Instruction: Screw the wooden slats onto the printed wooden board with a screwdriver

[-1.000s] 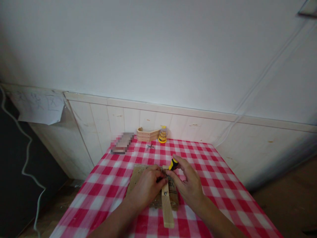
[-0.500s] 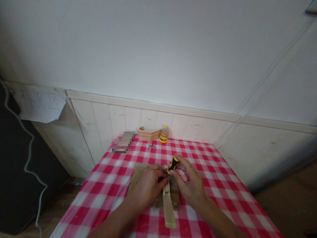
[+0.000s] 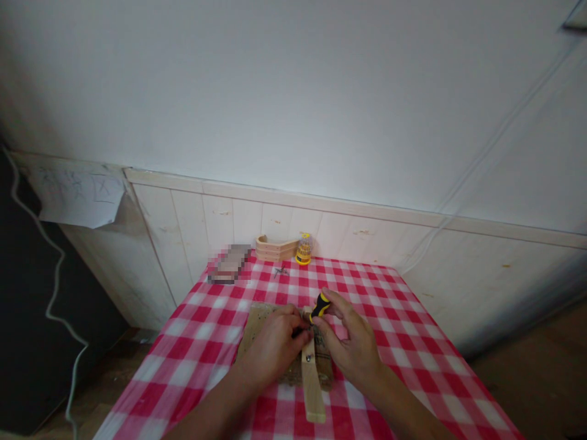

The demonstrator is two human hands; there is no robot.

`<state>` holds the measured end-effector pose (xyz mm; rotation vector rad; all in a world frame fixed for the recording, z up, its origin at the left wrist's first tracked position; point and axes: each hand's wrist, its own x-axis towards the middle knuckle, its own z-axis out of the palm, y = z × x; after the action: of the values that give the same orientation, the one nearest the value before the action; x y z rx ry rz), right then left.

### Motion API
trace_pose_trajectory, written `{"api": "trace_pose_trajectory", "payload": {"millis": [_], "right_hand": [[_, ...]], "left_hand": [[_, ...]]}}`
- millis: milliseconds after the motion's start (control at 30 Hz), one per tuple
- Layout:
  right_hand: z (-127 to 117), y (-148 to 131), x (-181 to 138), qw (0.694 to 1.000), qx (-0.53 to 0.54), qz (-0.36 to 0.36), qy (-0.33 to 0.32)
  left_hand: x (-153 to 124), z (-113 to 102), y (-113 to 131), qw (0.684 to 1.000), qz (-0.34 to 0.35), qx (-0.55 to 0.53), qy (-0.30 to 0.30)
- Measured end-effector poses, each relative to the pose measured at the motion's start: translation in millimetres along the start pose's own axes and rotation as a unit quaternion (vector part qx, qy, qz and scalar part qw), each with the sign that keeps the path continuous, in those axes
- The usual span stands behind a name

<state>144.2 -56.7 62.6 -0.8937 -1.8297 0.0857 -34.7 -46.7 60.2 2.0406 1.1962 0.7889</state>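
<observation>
- Right hand (image 3: 351, 336) grips the screwdriver (image 3: 320, 307) at a tilt, tip hidden; pushing off-axis could slip it into the left fingers.
- Left hand (image 3: 277, 341) curled at the wooden strip (image 3: 313, 391); can't tell if it's pinching wood or something small. Loose pinch = strip twists.
- Strip sits on a brown wrapped pack (image 3: 255, 321) on the desk (image 3: 197, 333), near end overhanging the pack; any give in the pack could let it rock.
</observation>
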Motion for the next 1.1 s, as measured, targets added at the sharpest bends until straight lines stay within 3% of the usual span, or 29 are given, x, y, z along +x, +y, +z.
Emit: {"api": "trace_pose_trajectory", "payload": {"millis": [367,1100], "right_hand": [[1.1,4.4,-2.8,1.000,0.020,0.022,-0.008],[-0.9,-5.2,-0.2,1.000,-0.010,0.000,0.003]], "left_hand": [[0.0,-7.2,1.9,1.000,0.011,0.014,-0.017],[0.4,-6.7,2.3,0.999,0.018,-0.014,-0.023]]}}
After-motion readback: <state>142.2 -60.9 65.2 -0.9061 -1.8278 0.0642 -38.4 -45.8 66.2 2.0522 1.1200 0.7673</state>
